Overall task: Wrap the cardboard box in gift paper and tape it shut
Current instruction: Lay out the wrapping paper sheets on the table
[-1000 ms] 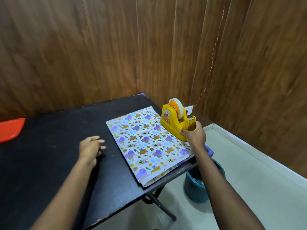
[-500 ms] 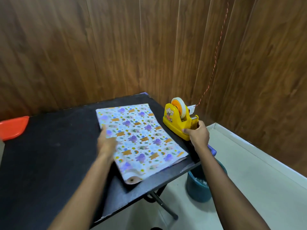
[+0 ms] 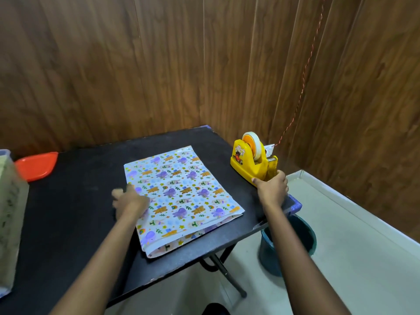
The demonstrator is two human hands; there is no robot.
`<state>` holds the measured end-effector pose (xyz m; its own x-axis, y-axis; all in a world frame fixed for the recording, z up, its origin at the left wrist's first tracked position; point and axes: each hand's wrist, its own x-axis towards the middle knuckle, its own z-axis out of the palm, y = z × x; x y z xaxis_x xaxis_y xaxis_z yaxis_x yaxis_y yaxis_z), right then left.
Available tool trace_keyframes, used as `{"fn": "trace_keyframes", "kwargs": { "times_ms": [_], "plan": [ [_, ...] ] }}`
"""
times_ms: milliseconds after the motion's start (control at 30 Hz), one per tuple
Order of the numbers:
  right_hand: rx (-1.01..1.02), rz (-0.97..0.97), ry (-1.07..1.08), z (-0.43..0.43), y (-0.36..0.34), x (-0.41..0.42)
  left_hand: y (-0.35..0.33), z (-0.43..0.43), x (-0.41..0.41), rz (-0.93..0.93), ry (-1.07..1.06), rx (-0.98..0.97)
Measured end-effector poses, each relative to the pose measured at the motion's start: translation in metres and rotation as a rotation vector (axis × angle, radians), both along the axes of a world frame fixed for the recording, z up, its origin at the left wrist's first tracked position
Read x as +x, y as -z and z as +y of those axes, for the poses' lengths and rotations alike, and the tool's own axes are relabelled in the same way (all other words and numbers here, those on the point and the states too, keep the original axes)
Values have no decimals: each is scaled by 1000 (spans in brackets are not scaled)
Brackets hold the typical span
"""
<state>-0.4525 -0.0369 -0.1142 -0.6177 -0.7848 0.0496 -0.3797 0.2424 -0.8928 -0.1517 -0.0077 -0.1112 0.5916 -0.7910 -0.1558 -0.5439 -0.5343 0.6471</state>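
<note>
gift paper [image 3: 181, 192] on table [image 3: 79, 201], tape dispenser [image 3: 252, 162] right.

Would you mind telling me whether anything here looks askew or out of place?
The dispenser sits at the table's right edge, where it might tip off, though the right hand grips it. The folded paper lies askew to the table's edges.

Soft even light, motion-blurred left hand [image 3: 130, 198]
</note>
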Motion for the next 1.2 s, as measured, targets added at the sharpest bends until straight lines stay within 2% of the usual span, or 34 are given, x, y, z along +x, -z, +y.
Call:
{"fn": "trace_keyframes", "kwargs": {
  "times_ms": [67,100,233,300,467,633,700,833,900,1033,1133,1200],
  "plan": [
    [26,28,1,17,5,24,-6,12,-15,-285,127,60],
    [58,36,-43,22,8,34,-9,15,-26,-344,249,41],
    [232,153,-281,32,10,67,-7,37,-58,-316,899,62],
    [263,166,-285,31,4,74,-2,45,-60,-371,1015,62],
    [180,54,-291,24,-16,74,5,46,-56,-441,993,-54],
    [176,-512,-380,28,-35,70,5,49,-59,-647,953,-258],
    [152,-646,-377,30,-32,70,1,52,-61,-760,930,-300],
    [50,-735,-379,38,-32,72,-2,53,-65,-1024,888,-382],
    [30,-749,-458,44,-38,75,-10,47,-60,-1029,779,-449],
    [60,-640,-572,45,-39,88,-42,42,-57,-663,560,-575],
    [2,-484,-431,38,-36,95,-68,40,-43,-368,335,-820],
    [-69,-471,-347,35,-37,95,-90,41,-24,-306,226,-996]
  ]
}}
